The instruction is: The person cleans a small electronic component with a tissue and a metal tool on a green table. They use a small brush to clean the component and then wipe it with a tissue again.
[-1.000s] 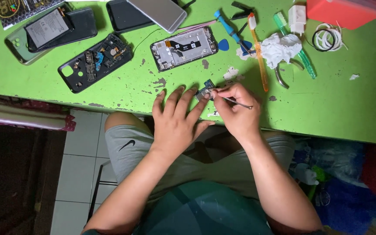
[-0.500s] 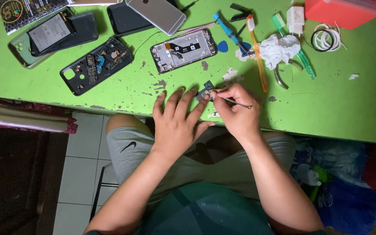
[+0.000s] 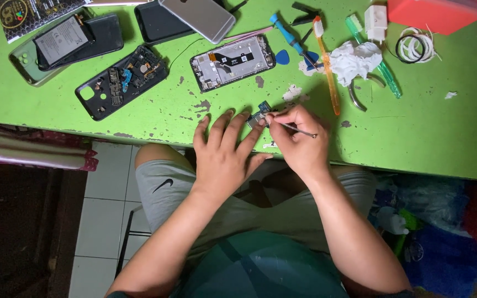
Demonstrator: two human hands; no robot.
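My left hand [image 3: 226, 153] lies flat on the green table [image 3: 426, 132], fingers spread, its fingertips pinning a small blue circuit board [image 3: 259, 113] near the front edge. My right hand [image 3: 298, 139] is closed around thin metal tweezers [image 3: 299, 129], their tip at the little board. An opened phone frame [image 3: 233, 62] lies just beyond the hands.
A black phone back shell [image 3: 121, 81], a battery on a dark phone [image 3: 64, 40] and a silver phone [image 3: 197, 16] lie at the back left. An orange toothbrush [image 3: 328, 66], blue screwdriver [image 3: 288, 33], crumpled tissue [image 3: 354, 59], green toothbrush [image 3: 374, 55], white charger [image 3: 376, 22] and red box [image 3: 437, 14] are at the right.
Both hands stay at the small board with only slight finger shifts. The view has tilted a little, nothing else moved.
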